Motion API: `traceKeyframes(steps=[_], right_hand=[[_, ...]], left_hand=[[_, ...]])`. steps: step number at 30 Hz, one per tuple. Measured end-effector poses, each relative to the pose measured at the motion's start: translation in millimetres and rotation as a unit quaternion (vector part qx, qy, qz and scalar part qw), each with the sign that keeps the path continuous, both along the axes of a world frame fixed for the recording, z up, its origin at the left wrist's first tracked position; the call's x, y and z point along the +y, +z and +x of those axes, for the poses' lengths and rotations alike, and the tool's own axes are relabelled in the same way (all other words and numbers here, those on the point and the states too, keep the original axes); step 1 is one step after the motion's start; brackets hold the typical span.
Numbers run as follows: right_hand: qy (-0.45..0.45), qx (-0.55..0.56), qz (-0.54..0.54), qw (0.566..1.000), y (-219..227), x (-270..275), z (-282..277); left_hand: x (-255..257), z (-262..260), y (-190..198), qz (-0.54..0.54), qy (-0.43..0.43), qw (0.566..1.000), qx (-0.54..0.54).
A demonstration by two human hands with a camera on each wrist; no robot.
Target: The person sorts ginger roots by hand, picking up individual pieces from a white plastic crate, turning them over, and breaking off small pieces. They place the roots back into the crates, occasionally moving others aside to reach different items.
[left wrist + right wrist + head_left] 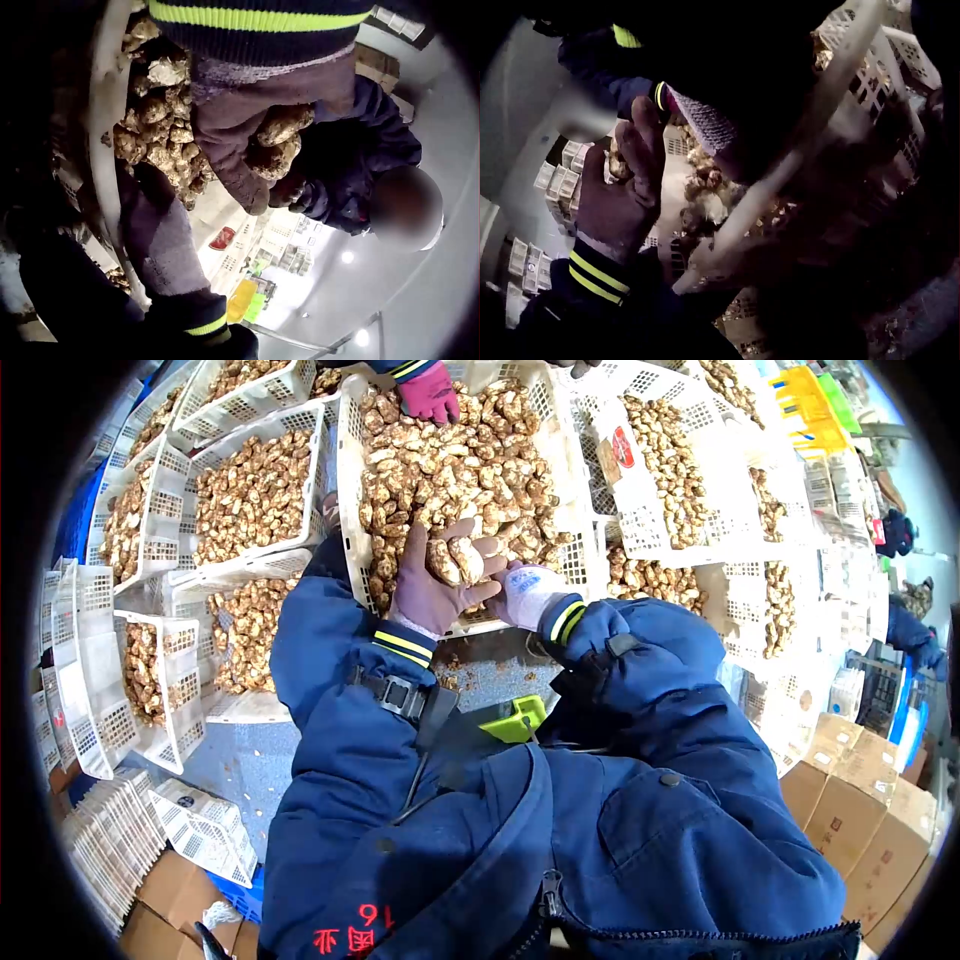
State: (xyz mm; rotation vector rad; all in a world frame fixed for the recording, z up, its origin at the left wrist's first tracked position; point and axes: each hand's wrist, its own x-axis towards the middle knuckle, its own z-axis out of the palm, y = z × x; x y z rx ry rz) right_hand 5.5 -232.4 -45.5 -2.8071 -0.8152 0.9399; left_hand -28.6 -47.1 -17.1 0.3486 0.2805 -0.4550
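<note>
Knobbly brown-and-white lumps (455, 560) lie in the upturned palm of my gloved left hand (432, 592), its fingers and thumb bent up round them. In the left wrist view the left hand (247, 112) holds two lumps (276, 154). The right hand (532, 595), in a pale purple glove, is just right of it at the near rim of a white crate (350, 470) full of similar lumps (470, 470). In the left wrist view the right hand (165, 240) reaches over the crate's rim, its fingers dark against the lumps. The right wrist view shows the left hand (622, 202) cupped.
Another person's pink-gloved hand (430, 395) touches the lumps at the far end of the crate. More filled white crates (255, 490) stand left and right. Cardboard boxes (860, 810) are at the lower right, and a green object (515, 720) is below the crate.
</note>
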Motion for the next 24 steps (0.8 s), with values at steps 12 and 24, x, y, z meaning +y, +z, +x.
traceKeyframes(steps=[12,24], right_hand=[[0.100,-0.058,0.455,0.883,10,-46,48],[-0.294,0.094,0.465,0.830,85,3,18]], left_hand=[[119,-33,76,-0.142,0.409,0.893,-0.127],[-18,-23,19,0.136,-0.038,0.989,-0.051]])
